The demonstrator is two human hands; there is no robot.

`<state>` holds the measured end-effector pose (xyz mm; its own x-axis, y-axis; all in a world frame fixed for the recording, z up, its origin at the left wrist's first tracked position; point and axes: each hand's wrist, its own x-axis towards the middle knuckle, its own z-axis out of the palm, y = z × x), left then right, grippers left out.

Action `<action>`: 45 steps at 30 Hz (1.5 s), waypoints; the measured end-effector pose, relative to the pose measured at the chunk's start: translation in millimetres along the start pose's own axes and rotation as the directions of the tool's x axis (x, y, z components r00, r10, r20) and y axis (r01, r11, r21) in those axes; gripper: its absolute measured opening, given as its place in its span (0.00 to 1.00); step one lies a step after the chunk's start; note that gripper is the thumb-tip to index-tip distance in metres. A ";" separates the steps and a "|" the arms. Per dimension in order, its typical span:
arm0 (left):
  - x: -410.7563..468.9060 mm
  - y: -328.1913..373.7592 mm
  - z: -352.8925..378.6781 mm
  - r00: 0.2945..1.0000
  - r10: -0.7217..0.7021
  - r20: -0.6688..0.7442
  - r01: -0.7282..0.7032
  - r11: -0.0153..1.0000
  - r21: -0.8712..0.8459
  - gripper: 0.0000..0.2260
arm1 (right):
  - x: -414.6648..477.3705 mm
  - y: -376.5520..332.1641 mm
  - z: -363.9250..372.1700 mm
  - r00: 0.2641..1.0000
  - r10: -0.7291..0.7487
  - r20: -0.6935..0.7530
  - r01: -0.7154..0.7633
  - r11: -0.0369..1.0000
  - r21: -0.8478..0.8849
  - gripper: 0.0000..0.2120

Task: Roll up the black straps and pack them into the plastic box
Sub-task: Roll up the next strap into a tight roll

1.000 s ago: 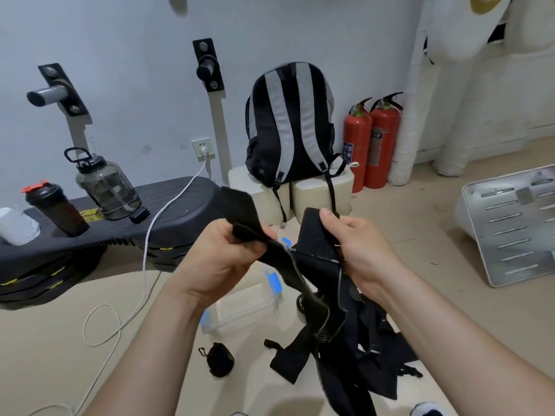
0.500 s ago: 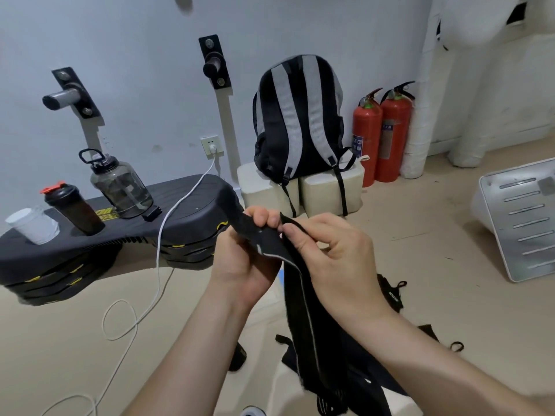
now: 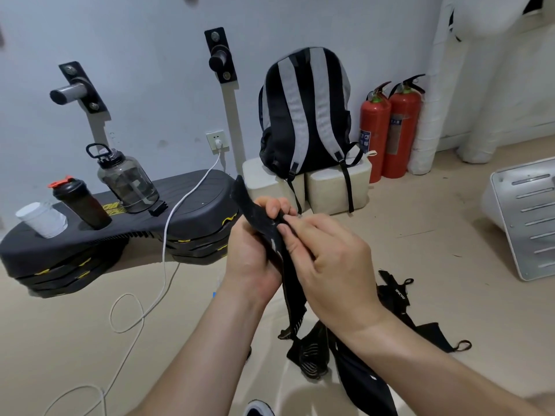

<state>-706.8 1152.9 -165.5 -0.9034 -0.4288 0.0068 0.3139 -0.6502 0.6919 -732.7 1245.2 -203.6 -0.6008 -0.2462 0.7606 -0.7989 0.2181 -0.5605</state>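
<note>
Both bare forearms rose from the bottom edge of the view and met near its middle. The left forearm [image 3: 195,349] ran up and to the right, the wrist slightly bent. The left hand [image 3: 252,250] had its fingers curled round a narrow black fabric strap [image 3: 255,208], the fingertips [image 3: 271,209] showing on top. The right forearm [image 3: 435,370] came in from the lower right, angled up and left. The right hand [image 3: 333,265] lay just beside the left, its back toward the camera, its fingertips [image 3: 284,230] pinching the same strap directly below the left fingertips.
</note>
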 end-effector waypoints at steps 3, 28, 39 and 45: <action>-0.7 -3.8 0.3 0.999 0.035 -0.038 -0.034 0.999 0.008 0.08 | -2.8 -2.1 2.9 0.998 -0.004 0.057 0.007 0.999 -0.045 0.15; 7.2 -8.8 -2.4 0.937 -0.092 -0.336 0.034 0.984 -0.174 0.19 | -2.2 -9.9 -9.1 0.839 0.216 0.500 -0.384 0.885 0.262 0.14; 3.8 13.0 -2.3 0.990 0.136 0.036 -0.128 0.764 0.632 0.04 | 24.6 5.1 -31.9 0.703 0.553 0.448 -0.710 0.506 0.490 0.10; 1.2 3.9 3.1 0.974 0.204 -0.095 -0.119 0.826 0.551 0.05 | 25.2 13.2 -30.8 0.673 0.472 0.569 -0.738 0.477 0.478 0.07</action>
<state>-707.7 1151.8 -160.5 -0.7885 -0.6100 0.0788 0.2058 -0.1409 0.9684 -757.6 1271.0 -181.8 -0.7972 -0.6006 0.0612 0.0491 -0.1656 -0.9850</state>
